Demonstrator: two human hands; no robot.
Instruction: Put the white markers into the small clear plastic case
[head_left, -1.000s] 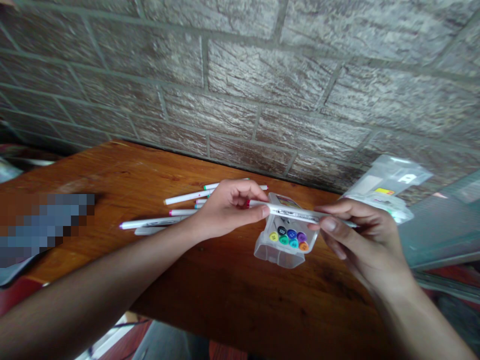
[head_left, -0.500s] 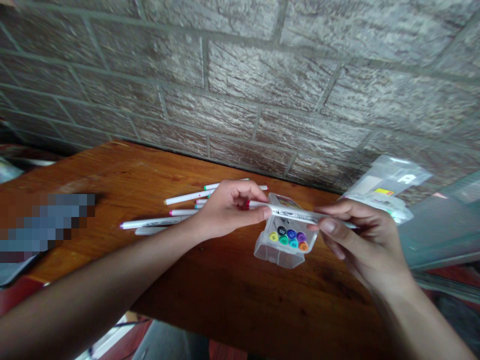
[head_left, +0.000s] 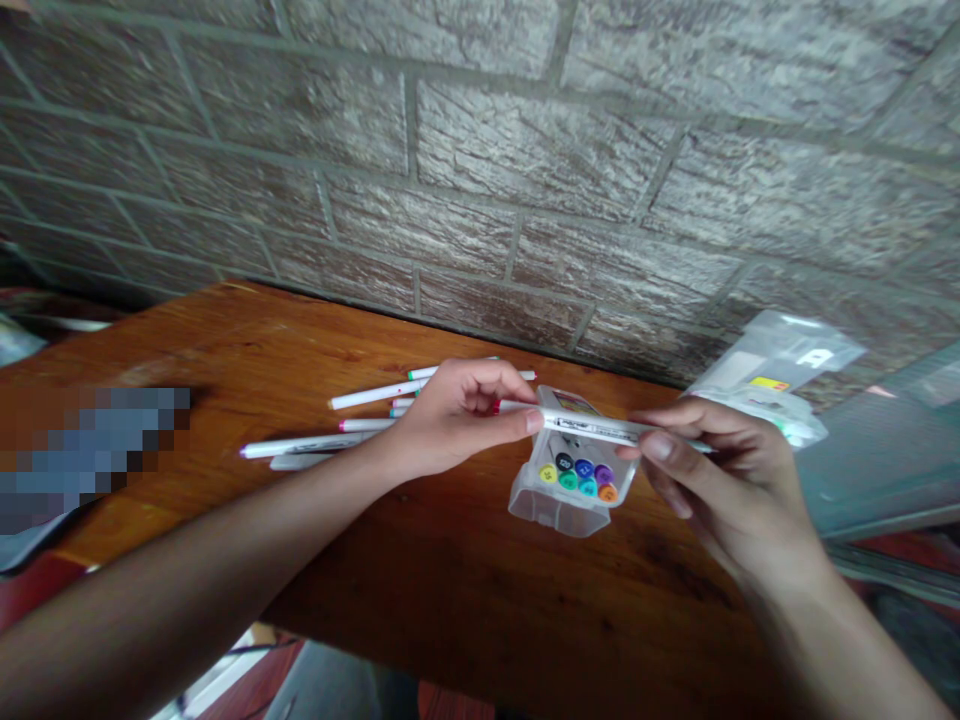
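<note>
Both hands hold one white marker (head_left: 589, 428) level above the table, with black print along its barrel and a red end at the left. My left hand (head_left: 469, 412) pinches the red end between thumb and fingers. Around the other end, the thumb and fingers of my right hand (head_left: 724, 475) are closed. Beneath the marker stands a clear plastic marker case (head_left: 559, 510), its flap folded down at the front. Round coloured marker ends (head_left: 588, 486) show in it, among them yellow, black, blue, purple, green and orange. The marker partly covers the case.
Several loose white markers (head_left: 300, 446) lie left of the case, partly behind my left hand. A second clear plastic case (head_left: 780, 365) with a yellow label stands at the right by the brick wall (head_left: 480, 160). A blurred-out device (head_left: 82, 460) lies on the table's left side.
The marker has turned slightly about its length, so its print shows differently. Both hands stay almost in place.
</note>
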